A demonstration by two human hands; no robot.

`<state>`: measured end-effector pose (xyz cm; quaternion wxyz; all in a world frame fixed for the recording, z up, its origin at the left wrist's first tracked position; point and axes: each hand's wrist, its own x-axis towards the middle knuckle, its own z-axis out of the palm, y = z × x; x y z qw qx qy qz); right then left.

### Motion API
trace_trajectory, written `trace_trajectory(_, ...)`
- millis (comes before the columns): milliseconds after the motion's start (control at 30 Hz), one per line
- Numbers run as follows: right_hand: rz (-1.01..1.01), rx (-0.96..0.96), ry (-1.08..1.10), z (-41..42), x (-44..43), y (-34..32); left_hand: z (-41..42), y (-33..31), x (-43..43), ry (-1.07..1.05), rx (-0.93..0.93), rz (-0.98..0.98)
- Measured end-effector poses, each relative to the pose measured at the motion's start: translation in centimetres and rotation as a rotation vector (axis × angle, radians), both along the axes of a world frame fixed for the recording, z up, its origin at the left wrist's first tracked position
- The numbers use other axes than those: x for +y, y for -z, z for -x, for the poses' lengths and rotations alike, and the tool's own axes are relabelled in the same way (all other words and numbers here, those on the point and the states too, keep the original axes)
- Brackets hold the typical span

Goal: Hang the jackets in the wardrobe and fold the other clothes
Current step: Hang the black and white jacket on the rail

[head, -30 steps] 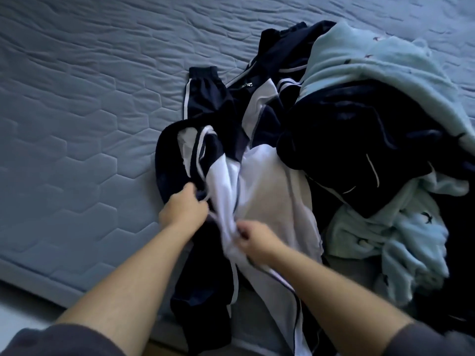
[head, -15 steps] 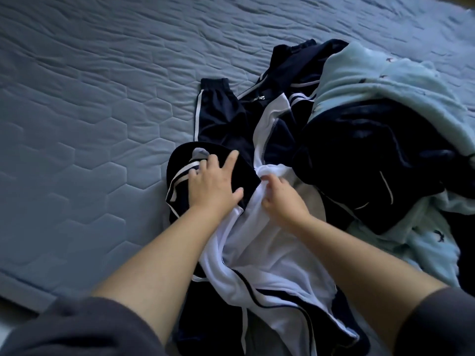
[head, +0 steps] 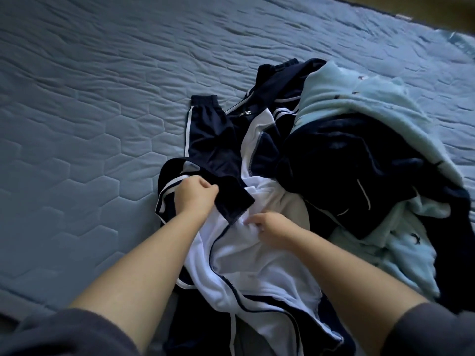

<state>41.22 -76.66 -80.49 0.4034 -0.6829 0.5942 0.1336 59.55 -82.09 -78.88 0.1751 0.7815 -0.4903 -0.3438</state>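
A navy and white track jacket (head: 259, 263) lies crumpled, white lining up, on the blue quilted bed (head: 90, 111), hanging over its near edge. My left hand (head: 195, 195) grips the jacket's navy collar flap. My right hand (head: 270, 226) pinches the white fabric beside the zip. A navy sleeve with a white stripe (head: 205, 134) stretches away behind my hands.
To the right is a heap of clothes: a dark navy garment (head: 359, 176) and a pale blue fleece one with small dark motifs (head: 359, 101). The left and far parts of the bed show only the quilted cover. A wooden strip (head: 424, 9) runs along the top right.
My left hand went from lying flat on the navy collar to gripping its flap. My right hand dropped lower and toward me on the white fabric. The camera tilted up slightly.
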Motion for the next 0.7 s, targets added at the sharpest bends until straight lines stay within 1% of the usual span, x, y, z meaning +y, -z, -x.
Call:
trace_trajectory(33, -0.021, 0.015, -0.032, 0.1, 0.2, -0.8, 0.0, -0.8, 0.2, -0.018, 0.065, -0.014)
trace_trajectory(67, -0.045, 0.026, -0.061, 0.2, 0.4, -1.7, 0.2, -1.6, 0.3, 0.020, 0.099, -0.017)
trace_trajectory(100, -0.066, 0.029, -0.073, 0.2, 0.6, -2.4, 0.5, -2.2, 0.3, 0.115, 0.081, -0.013)
trace_trajectory(133, -0.080, 0.032, -0.068, 0.3, 0.8, -3.0, 1.1, -2.7, 0.0, 0.253, 0.006, -0.006)
trace_trajectory(167, -0.080, 0.039, -0.056, 0.5, 0.8, -3.5, 1.6, -3.1, -0.4, 0.404, -0.106, -0.018)
trace_trajectory(200, -0.068, 0.050, -0.047, 0.7, 0.9, -3.8, 2.2, -3.3, -0.8, 0.521, -0.222, -0.047)
trace_trajectory(233, -0.055, 0.062, -0.041, 1.0, 1.0, -4.0, 2.6, -3.4, -1.1, 0.586, -0.313, -0.094)
trace_trajectory(300, -0.026, 0.084, -0.032, 1.6, 1.3, -3.9, 3.3, -2.8, -2.0, 0.621, -0.426, -0.190)
trace_trajectory(333, -0.008, 0.090, -0.026, 1.9, 1.4, -3.8, 3.4, -2.5, -2.2, 0.603, -0.459, -0.235)
trace_trajectory(400, 0.020, 0.089, 0.001, 2.4, 1.5, -3.6, 3.2, -1.7, -2.1, 0.513, -0.485, -0.301)
trace_trajectory(433, 0.029, 0.084, 0.017, 2.6, 1.5, -3.7, 3.0, -1.4, -1.9, 0.447, -0.471, -0.274)
trace_trajectory(467, 0.037, 0.080, 0.030, 2.7, 1.6, -3.8, 2.8, -1.3, -1.6, 0.347, -0.423, -0.204)
trace_trajectory(500, 0.045, 0.074, 0.046, 2.8, 1.6, -4.0, 2.6, -1.3, -1.4, 0.222, -0.334, -0.119)
trace_trajectory(533, 0.052, 0.068, 0.068, 2.9, 1.7, -4.4, 2.4, -1.5, -1.3, 0.072, -0.195, -0.047)
trace_trajectory(567, 0.057, 0.065, 0.090, 3.1, 1.8, -4.8, 2.2, -2.0, -1.1, -0.105, 0.001, -0.017)
trace_trajectory(633, 0.066, 0.061, 0.120, 3.2, 1.8, -6.3, 1.8, -4.0, -0.6, -0.418, 0.409, -0.025)
trace_trajectory(700, 0.090, 0.052, 0.133, 3.0, 1.3, -8.5, 0.9, -6.8, 0.1, -0.570, 0.629, -0.024)
